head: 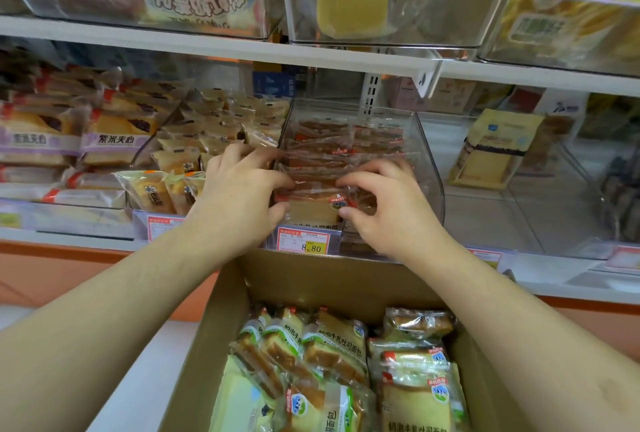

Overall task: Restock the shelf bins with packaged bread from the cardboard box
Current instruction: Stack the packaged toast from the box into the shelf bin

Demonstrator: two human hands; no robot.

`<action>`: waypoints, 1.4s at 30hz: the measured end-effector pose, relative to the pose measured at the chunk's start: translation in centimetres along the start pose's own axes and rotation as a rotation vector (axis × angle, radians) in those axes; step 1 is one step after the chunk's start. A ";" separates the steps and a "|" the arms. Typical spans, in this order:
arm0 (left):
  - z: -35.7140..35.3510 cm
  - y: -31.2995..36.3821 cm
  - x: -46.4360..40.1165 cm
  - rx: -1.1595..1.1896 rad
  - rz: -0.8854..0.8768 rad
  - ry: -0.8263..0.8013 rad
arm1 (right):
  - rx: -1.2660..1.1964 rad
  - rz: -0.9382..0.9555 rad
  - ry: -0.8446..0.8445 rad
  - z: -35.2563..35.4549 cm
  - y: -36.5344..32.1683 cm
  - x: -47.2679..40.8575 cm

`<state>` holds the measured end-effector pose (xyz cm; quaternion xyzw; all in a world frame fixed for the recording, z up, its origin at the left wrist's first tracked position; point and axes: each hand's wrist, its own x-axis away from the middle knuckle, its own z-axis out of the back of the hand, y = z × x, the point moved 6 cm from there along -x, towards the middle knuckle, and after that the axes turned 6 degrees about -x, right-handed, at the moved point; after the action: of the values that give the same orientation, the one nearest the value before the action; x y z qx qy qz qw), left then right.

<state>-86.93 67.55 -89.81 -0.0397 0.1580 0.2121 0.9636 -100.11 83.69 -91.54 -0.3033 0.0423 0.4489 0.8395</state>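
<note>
Reaching into the clear plastic shelf bin [427, 168], the left hand [239, 196] and right hand [384, 203] are curled in a pinching grip on one clear-wrapped toast bread packet [317, 206] at its front; more packets are held in the brown cardboard box [346, 279] below.

Head view looks forward-down, seemingly close to shelf bins [429, 161]

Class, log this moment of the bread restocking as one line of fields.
stage: arranging bin | left hand: grips front bread pack | right hand: pinches same pack | clear bin: nearly full | cardboard box: still stocked
</note>
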 end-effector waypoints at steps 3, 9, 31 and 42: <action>1.1 0.4 1.0 0.090 -0.010 0.002 | -0.026 0.008 -0.001 1.0 -1.0 0.9; 4.1 2.5 3.9 0.365 -0.114 -0.027 | -0.033 0.124 -0.054 2.6 -4.4 5.0; 2.6 4.3 11.2 0.521 -0.123 -0.429 | 0.021 -0.254 -0.922 -13.0 1.5 19.8; 2.9 3.3 9.1 0.521 -0.083 -0.499 | -0.027 -0.231 -0.762 -6.3 0.4 15.0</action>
<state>-79.63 74.58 -90.01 0.2537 -0.0350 0.1286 0.9581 -90.28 91.31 -101.96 -0.1286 -0.3125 0.4325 0.8359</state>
